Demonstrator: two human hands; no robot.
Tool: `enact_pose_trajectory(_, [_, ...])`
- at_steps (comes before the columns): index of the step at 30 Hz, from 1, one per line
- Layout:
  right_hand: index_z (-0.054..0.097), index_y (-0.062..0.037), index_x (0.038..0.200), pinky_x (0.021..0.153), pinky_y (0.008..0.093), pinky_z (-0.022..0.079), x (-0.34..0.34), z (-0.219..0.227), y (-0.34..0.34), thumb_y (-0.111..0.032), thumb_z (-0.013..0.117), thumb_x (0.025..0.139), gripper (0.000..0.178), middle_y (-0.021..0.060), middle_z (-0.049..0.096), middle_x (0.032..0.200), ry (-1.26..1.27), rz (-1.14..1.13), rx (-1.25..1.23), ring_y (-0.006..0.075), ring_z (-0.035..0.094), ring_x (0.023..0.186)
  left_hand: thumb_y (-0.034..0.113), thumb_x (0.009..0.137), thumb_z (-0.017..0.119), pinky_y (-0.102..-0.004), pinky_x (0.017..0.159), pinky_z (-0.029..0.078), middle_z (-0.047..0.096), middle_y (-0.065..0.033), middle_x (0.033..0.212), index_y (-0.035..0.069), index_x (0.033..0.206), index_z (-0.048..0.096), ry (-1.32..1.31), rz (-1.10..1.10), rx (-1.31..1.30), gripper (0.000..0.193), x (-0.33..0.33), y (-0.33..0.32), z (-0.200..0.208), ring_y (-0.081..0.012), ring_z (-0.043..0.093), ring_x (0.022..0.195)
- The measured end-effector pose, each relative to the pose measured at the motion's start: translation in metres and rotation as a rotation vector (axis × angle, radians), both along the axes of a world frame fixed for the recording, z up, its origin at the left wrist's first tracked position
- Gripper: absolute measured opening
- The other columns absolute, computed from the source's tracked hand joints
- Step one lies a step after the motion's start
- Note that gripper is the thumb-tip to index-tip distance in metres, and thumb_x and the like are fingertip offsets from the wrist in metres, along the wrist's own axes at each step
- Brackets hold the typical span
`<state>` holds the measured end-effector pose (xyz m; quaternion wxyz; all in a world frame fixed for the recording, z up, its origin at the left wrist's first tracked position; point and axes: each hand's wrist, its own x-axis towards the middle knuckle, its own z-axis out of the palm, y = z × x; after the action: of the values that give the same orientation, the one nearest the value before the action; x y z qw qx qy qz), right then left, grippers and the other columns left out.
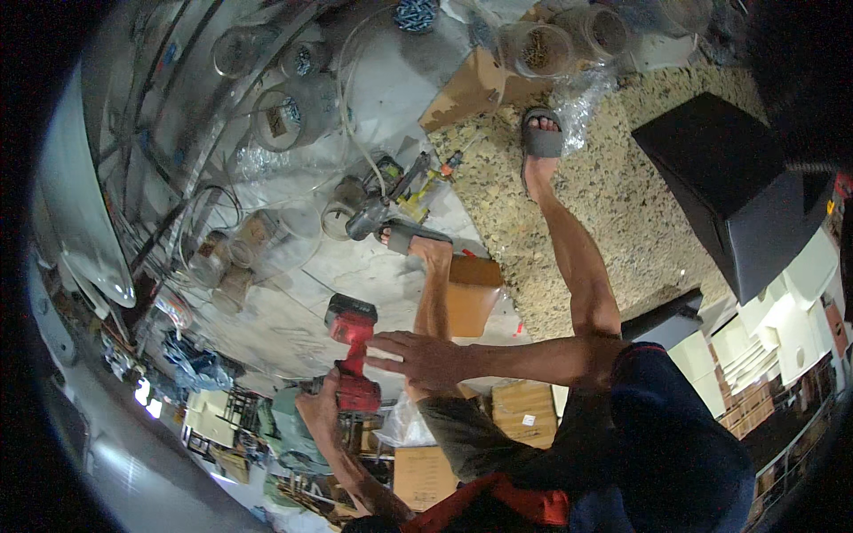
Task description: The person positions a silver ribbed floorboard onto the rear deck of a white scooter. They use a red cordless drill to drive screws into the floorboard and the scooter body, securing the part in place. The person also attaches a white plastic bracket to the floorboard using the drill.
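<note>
A red cordless drill point(359, 393) with a black battery point(351, 314) is held in front of me, its battery end pointing away. My left hand point(322, 401) is closed around the drill's front end, near the chuck. My right hand point(413, 360) reaches in from the right with fingers stretched out, their tips at the drill's red handle. Whether those fingertips press on the handle I cannot tell. Beyond the drill, by my left sandal point(404, 237), lie a dark power tool point(367, 218) and a yellow-and-black tool point(415, 202).
Clear jars of screws point(539, 49) stand at the far side, with more jars point(284, 120) at far left. A speckled mat point(484, 169) lies under my right sandal point(542, 133). Black angular panels point(724, 186) are at right. A brown box point(473, 293) sits beside my left leg.
</note>
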<state>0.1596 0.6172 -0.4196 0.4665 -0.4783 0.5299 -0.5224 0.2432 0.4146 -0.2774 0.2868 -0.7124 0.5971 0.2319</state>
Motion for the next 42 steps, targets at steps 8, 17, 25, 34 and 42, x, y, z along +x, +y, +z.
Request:
enact_pose_trajectory(8, [0.048,-0.0050,0.142,0.101,0.0438,0.041,-0.070,-0.015,-0.002,-0.023,0.063,0.079,0.067,0.0090,0.058,0.116,0.254,-0.354,0.011,0.0272,0.056,0.112,0.038,0.081,0.083,-0.0381,0.086,0.051,0.060,-0.0217,0.122,-0.014,0.123,0.055,0.255,0.296,0.073,0.072,-0.118,0.053,0.000,-0.0245,0.059,0.099])
enact_pose_trajectory(17, [0.055,-0.0065,0.133,0.092,0.0451,0.044,-0.071,-0.038,0.018,-0.017,0.065,0.073,0.062,0.0111,0.059,0.105,-0.102,-0.568,0.196,0.0309,0.057,0.106,0.012,0.100,0.058,-0.0336,0.097,0.049,0.070,-0.0145,0.112,-0.007,0.120,0.064,0.947,-0.633,0.307,0.029,-0.345,0.088,-0.063,-0.0201,0.066,0.105])
enact_pose_trajectory(25, [0.063,-0.0024,0.099,0.082,0.0482,0.050,-0.100,-0.056,0.044,-0.018,0.067,0.075,0.029,0.0150,0.066,0.086,-0.091,-0.439,0.211,0.0352,0.067,0.089,0.010,0.086,0.059,-0.0466,0.098,0.051,0.068,-0.0219,0.118,0.004,0.122,0.066,0.609,-1.744,0.423,0.037,-0.501,0.190,-0.423,-0.0402,0.064,0.110])
enact_pose_trajectory(34, [0.063,-0.0041,0.098,0.084,0.0495,0.050,-0.148,-0.056,0.070,-0.019,0.062,0.082,0.023,0.0115,0.067,0.092,0.046,-0.419,0.272,0.0300,0.067,0.094,0.022,0.092,0.059,-0.0460,0.109,0.044,0.059,-0.0185,0.136,0.004,0.127,0.065,0.171,-2.064,0.271,0.040,-0.501,0.210,-0.579,-0.0364,0.055,0.127])
enact_pose_trajectory(42, [0.069,-0.0048,0.093,0.088,0.0504,0.047,-0.178,-0.058,0.088,-0.021,0.067,0.075,0.025,0.0112,0.065,0.093,0.088,-0.412,0.334,0.0289,0.064,0.098,0.021,0.089,0.062,-0.0455,0.104,0.047,0.064,-0.0198,0.126,0.001,0.119,0.068,0.098,-2.132,0.270,0.036,-0.499,0.213,-0.589,-0.0362,0.060,0.119])
